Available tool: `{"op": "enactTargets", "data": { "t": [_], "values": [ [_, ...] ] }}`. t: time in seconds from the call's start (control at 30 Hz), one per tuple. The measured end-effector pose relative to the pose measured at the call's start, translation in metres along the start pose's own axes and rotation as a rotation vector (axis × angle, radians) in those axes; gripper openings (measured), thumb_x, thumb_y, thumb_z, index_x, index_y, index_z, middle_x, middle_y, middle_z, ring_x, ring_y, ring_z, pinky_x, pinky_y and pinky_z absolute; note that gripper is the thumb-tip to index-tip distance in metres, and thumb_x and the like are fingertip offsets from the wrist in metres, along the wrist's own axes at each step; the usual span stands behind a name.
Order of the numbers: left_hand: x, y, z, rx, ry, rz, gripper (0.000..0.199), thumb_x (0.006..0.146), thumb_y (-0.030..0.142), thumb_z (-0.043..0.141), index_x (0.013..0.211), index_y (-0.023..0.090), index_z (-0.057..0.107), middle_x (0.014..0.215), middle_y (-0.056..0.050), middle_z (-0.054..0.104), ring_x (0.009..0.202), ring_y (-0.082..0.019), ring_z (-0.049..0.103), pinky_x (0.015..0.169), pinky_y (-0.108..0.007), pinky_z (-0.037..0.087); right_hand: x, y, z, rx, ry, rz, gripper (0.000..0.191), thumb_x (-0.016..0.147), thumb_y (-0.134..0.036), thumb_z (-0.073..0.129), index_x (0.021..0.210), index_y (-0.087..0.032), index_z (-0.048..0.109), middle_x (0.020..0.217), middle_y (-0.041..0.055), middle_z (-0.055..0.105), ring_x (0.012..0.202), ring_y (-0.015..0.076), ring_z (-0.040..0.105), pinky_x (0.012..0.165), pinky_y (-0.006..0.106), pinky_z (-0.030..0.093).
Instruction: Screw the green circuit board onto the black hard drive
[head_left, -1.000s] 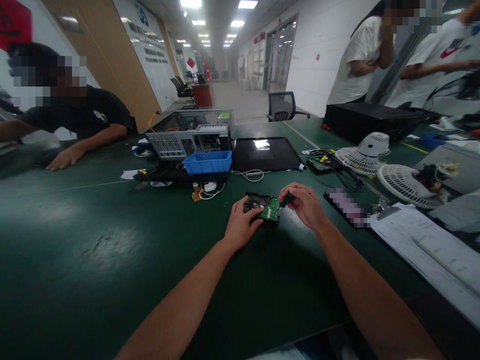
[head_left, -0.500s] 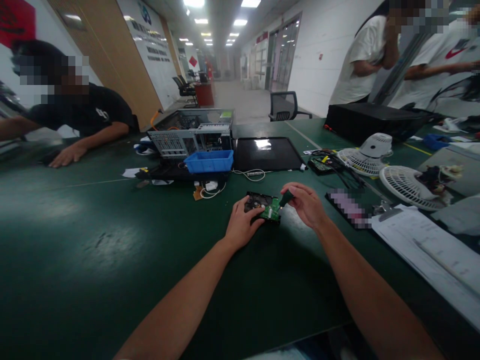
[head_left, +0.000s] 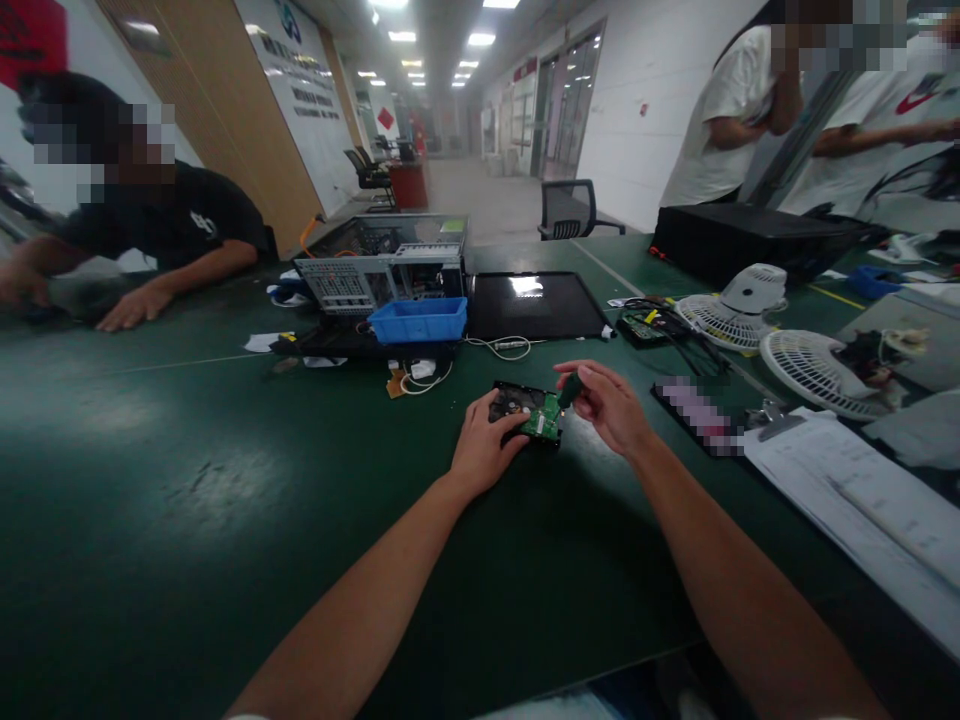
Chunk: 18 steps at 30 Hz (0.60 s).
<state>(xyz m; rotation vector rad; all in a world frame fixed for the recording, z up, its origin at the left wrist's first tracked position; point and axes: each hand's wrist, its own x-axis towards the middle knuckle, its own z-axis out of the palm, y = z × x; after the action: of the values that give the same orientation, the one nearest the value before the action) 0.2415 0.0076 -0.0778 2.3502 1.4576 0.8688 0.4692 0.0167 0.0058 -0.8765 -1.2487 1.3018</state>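
A hard drive [head_left: 546, 418] with a green circuit board lies on the green table [head_left: 300, 540], in front of me. My left hand [head_left: 484, 445] grips its left side, fingers over the top and thumb at the near edge. Between the fingers of my right hand [head_left: 609, 405] is a dark green screwdriver [head_left: 571, 390], slanting down to the left with its tip at the board's right part. The tip itself is too small to make out clearly.
Beyond the drive are a blue tray [head_left: 420, 321], an open computer case [head_left: 345, 285] and a dark panel [head_left: 536, 305]. To the right are a phone [head_left: 694, 415], a clipboard [head_left: 847, 490] and white fan parts [head_left: 817, 372]. Other people are at the left and back right.
The screwdriver and my right fingers have shifted very slightly. My left hand stays on the drive. At the far left, the other person's hand has moved right across the table.
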Motion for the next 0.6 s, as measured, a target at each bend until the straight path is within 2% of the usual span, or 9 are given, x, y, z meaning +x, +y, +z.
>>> {"op": "enactTargets", "data": {
  "t": [0.2, 0.37, 0.47, 0.6],
  "values": [
    [-0.0003, 0.0013, -0.0020, 0.005, -0.009, -0.011, 0.039, 0.090, 0.036, 0.074, 0.128, 0.038, 0.071, 0.159, -0.005, 0.032, 0.146, -0.035, 0.030, 0.117, -0.057, 0.037, 0.0004, 0.0019, -0.0010, -0.049, 0.031, -0.008, 0.028, 0.086, -0.046, 0.073, 0.098, -0.021, 0.077, 0.087, 0.0031, 0.068, 0.052, 0.0068, 0.039, 0.045, 0.025, 0.023],
    [0.0001, 0.0010, -0.0023, -0.001, -0.012, -0.014, 0.039, 0.089, 0.036, 0.074, 0.128, 0.039, 0.071, 0.160, -0.005, 0.031, 0.146, -0.035, 0.031, 0.117, -0.058, 0.038, 0.0009, -0.0009, -0.0005, -0.086, 0.070, -0.048, 0.025, 0.082, -0.042, 0.078, 0.089, -0.020, 0.068, 0.093, 0.0040, 0.073, 0.052, 0.0070, 0.039, 0.046, 0.024, 0.026],
    [0.0000, 0.0014, -0.0025, -0.004, -0.007, -0.010, 0.038, 0.090, 0.036, 0.074, 0.128, 0.038, 0.071, 0.159, -0.005, 0.033, 0.146, -0.035, 0.031, 0.117, -0.057, 0.037, 0.0008, -0.0017, -0.0010, -0.036, 0.047, -0.011, 0.026, 0.082, -0.042, 0.077, 0.091, -0.022, 0.062, 0.088, 0.0030, 0.074, 0.051, 0.0076, 0.038, 0.045, 0.023, 0.025],
    [-0.0001, 0.0016, -0.0019, -0.001, 0.007, -0.005, 0.038, 0.090, 0.036, 0.074, 0.128, 0.038, 0.071, 0.159, -0.005, 0.033, 0.145, -0.034, 0.033, 0.118, -0.055, 0.036, 0.0011, -0.0004, -0.0028, -0.049, -0.008, -0.012, 0.027, 0.087, -0.044, 0.069, 0.100, -0.021, 0.072, 0.083, 0.0028, 0.068, 0.051, 0.0073, 0.038, 0.043, 0.023, 0.021]
  ]
}}
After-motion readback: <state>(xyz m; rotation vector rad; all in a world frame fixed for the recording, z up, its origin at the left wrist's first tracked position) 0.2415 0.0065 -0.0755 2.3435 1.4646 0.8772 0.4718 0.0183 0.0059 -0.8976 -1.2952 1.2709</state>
